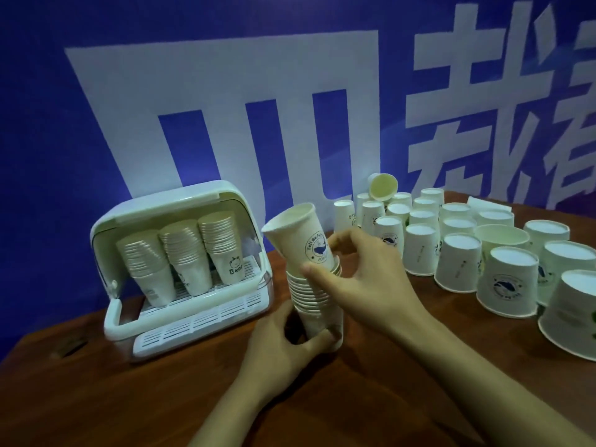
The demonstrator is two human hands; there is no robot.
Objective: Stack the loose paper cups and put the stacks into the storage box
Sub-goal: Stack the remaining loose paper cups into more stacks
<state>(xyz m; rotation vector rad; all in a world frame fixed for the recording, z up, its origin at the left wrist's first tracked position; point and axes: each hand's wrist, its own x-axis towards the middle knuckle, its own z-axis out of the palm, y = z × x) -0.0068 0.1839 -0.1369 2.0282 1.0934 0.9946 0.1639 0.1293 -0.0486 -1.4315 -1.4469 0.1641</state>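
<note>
Your left hand (290,337) wraps the base of the stack (314,295), pinning it upright on the surface (96,398) so it stays steady. Your right hand (364,272), reaching in from the right, pinches a tilted cup (301,238) into its top. The box (180,269), open just left, holds three stacks; loose cups (458,253) wait at right.

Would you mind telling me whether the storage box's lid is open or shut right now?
Open. The storage box has its lid swung up over the top, leaving the front clear so three cup stacks stand exposed on its white rack.
</note>
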